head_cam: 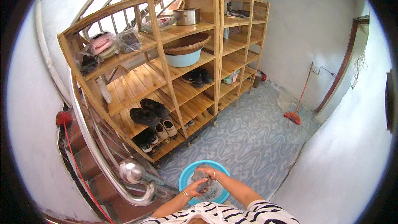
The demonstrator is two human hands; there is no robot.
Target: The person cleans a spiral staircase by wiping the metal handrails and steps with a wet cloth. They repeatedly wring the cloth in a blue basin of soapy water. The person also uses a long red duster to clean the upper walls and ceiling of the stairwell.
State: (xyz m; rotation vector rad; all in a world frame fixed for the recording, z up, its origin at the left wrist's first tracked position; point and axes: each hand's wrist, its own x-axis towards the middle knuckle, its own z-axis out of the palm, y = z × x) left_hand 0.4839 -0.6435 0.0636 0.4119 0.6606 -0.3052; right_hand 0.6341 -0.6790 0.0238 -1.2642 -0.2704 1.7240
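Observation:
A blue plastic basin (224, 194) stands low in front of me, with sudsy water (214, 190) in it. Over the water I hold a grey, wet-looking bundle (199, 176), perhaps cloth; its exact kind is unclear. My left hand (196, 188), below a gold-coloured wristband, grips its near side. The far side is held by my right hand (207, 171), which has a pale bangle at the wrist. Part of the bundle is hidden behind my fingers.
Beyond the basin stands a wooden shelf unit (169, 88) with shoes (144, 116), a metal pot (187, 16) and a woven basket (186, 44). A metal handrail (102, 165) curves along stairs at left. A red broom (293, 117) leans by the right wall.

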